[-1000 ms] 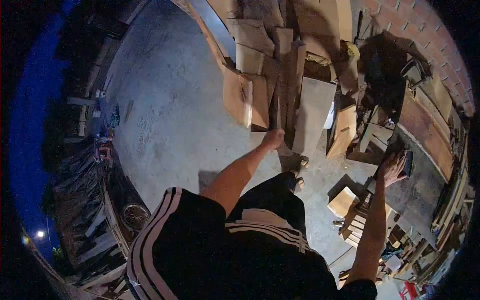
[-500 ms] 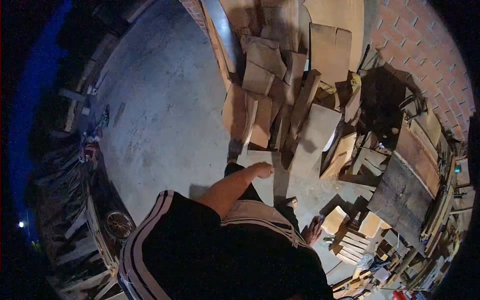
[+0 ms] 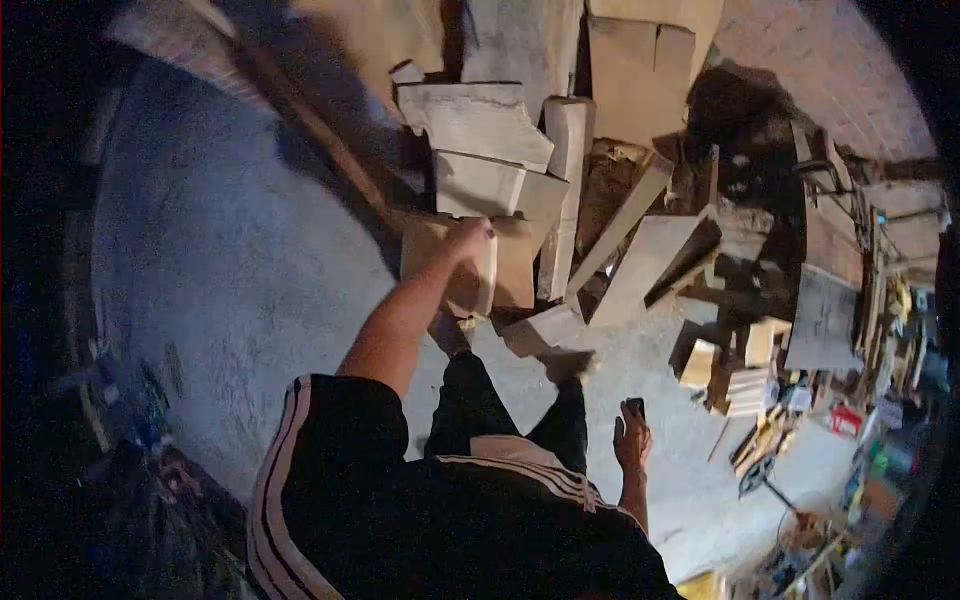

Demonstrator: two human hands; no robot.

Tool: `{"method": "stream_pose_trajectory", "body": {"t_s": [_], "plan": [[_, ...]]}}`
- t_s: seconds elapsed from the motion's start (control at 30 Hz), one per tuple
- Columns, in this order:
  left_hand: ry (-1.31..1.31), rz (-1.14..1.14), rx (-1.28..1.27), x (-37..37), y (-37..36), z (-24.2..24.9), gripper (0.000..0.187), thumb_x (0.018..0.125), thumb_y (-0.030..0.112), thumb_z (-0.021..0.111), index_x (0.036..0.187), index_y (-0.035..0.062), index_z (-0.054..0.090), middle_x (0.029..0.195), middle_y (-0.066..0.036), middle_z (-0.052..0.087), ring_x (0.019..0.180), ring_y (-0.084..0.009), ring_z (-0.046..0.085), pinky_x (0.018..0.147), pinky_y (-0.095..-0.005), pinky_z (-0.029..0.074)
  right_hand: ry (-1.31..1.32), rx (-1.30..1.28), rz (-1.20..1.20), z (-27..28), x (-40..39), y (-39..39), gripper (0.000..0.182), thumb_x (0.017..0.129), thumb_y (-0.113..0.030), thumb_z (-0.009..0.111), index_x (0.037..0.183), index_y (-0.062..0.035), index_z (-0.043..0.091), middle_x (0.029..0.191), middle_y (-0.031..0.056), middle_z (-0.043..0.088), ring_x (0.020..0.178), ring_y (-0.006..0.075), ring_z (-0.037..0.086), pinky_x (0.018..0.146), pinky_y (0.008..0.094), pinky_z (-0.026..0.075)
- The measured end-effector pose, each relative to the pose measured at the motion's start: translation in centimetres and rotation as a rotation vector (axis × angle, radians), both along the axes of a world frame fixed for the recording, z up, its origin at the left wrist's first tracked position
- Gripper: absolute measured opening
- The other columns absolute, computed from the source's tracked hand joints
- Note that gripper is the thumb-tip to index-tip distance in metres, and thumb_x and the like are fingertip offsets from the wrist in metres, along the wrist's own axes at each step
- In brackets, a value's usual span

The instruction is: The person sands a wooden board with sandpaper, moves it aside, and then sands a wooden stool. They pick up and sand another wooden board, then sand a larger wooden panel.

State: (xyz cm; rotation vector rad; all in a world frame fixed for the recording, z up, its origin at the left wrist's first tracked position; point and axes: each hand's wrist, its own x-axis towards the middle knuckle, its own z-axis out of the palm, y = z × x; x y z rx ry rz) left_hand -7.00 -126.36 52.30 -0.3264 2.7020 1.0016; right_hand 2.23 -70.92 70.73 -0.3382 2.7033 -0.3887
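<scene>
My left hand (image 3: pixel 468 240) is closed at the top edge of a short wooden board (image 3: pixel 425 250) that stands at the front of a stack of leaning planks. Just right of it is an orange-brown board (image 3: pixel 515 265). Behind these lean pale, rough-edged slabs (image 3: pixel 475 125). My right hand (image 3: pixel 632 440) hangs low at my right side, fingers wrapped round a small black object (image 3: pixel 637 407); its kind is not clear. A light wood offcut (image 3: pixel 545 330) lies on the floor near my feet.
A long beam (image 3: pixel 310 130) slants along the left of the stack. More planks (image 3: pixel 645 265) lean to the right. Wooden stools (image 3: pixel 765 340), a dark panel (image 3: pixel 822 320) and piled scrap stand further right. A brick wall (image 3: pixel 820 70) rises behind.
My left hand has gone forward and left to the board at the stack. My right hand now shows the black object. The view has turned and come nearer the planks.
</scene>
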Motion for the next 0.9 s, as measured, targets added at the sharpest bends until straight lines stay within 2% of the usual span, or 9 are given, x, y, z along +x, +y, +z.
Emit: {"method": "stream_pose_trajectory", "body": {"t_s": [0.13,0.23,0.3,0.47,0.67,0.77,0.8,0.83,0.9], "plan": [[-0.097,0.018,-0.362,-6.5,-4.9,2.2,0.033,0.087,0.009,0.052,0.118,-0.0008,0.056,0.119,-0.022,0.061,0.105,-0.0392,0.062,0.087,-0.047,0.053,-0.133,-0.01,-0.254,2.2,4.4,-2.3,0.034,0.094,-0.014,0.057,0.126,-0.0049,0.062,0.123,0.0227,0.063,0.117,0.0399,0.059,0.097,0.0452,0.049],[-0.094,-0.063,-0.492,-10.5,-7.2,-0.5,0.058,0.092,0.012,0.047,0.148,0.0012,0.034,0.153,-0.018,0.034,0.138,-0.0338,0.037,0.111,-0.0468,0.037,-0.152,0.056,-0.299,2.4,8.3,-0.8,0.033,0.094,-0.015,0.057,0.124,-0.0041,0.063,0.12,0.0232,0.064,0.111,0.0401,0.061,0.094,0.0441,0.049],[-0.213,-0.159,-0.538,-11.1,-7.7,0.1,0.059,0.091,0.011,0.05,0.147,0.0042,0.036,0.152,-0.011,0.035,0.14,-0.0291,0.035,0.112,-0.0471,0.032,-0.142,0.065,-0.267,1.6,11.9,1.3,0.033,0.094,-0.018,0.057,0.123,-0.0038,0.064,0.118,0.0233,0.065,0.108,0.0396,0.063,0.092,0.043,0.049],[0.283,-0.026,-0.622,-8.7,-7.7,-5.2,0.066,0.08,0.019,0.065,0.141,0.0087,0.044,0.141,-0.01,0.043,0.133,-0.026,0.042,0.105,-0.0519,0.035,-0.322,0.201,-0.413,0.6,16.0,0.7,0.031,0.091,-0.019,0.061,0.118,-0.0045,0.067,0.116,0.023,0.065,0.106,0.0394,0.063,0.091,0.0455,0.05],[0.087,-0.114,-0.559,-9.5,-7.0,-0.8,0.063,0.078,0.019,0.067,0.138,0.0101,0.049,0.134,-0.012,0.05,0.13,-0.03,0.042,0.103,-0.0516,0.036,-0.28,0.081,-0.392,-1.8,18.4,-0.4,0.03,0.094,-0.019,0.057,0.116,-0.0011,0.066,0.112,0.0236,0.066,0.105,0.0404,0.063,0.09,0.0452,0.05],[0.064,-0.277,-0.729,-1.8,-7.9,-12.7,0.058,0.086,0.016,0.054,0.142,0.003,0.045,0.149,-0.016,0.038,0.142,-0.0365,0.026,0.115,-0.0522,0.021,-0.265,0.047,-0.37,-2.2,18.7,-1.5,0.031,0.095,-0.02,0.057,0.118,-0.0017,0.066,0.111,0.0234,0.067,0.105,0.0406,0.064,0.09,0.0449,0.051],[-0.212,-0.483,-0.622,2.3,-6.6,-7.3,0.065,0.085,0.015,0.054,0.147,0.0037,0.037,0.151,-0.02,0.033,0.143,-0.0409,0.023,0.117,-0.0547,0.017,-0.287,0.068,-0.363,-2.1,19.1,-1.8,0.031,0.095,-0.02,0.056,0.119,-0.0022,0.066,0.111,0.0235,0.067,0.104,0.0408,0.064,0.09,0.0449,0.051],[-0.035,-0.276,-0.608,7.0,-5.0,-8.4,0.075,0.082,0.016,0.062,0.151,0.0095,0.032,0.155,-0.021,0.024,0.142,-0.0427,0.024,0.116,-0.0571,0.017,-0.293,0.093,-0.357,-2.3,18.8,-1.9,0.031,0.095,-0.019,0.055,0.119,-0.0027,0.066,0.111,0.0235,0.067,0.104,0.0411,0.064,0.089,0.0449,0.051],[-0.326,-0.175,-0.507,11.2,-3.9,-9.7,0.082,0.078,0.016,0.069,0.151,0.0132,0.032,0.159,-0.019,0.016,0.141,-0.0431,0.025,0.115,-0.0591,0.02,-0.256,0.129,-0.429,-2.8,19.2,-2.2,0.03,0.095,-0.019,0.055,0.117,-0.0041,0.067,0.11,0.0229,0.067,0.103,0.0412,0.064,0.088,0.0453,0.052]]}}
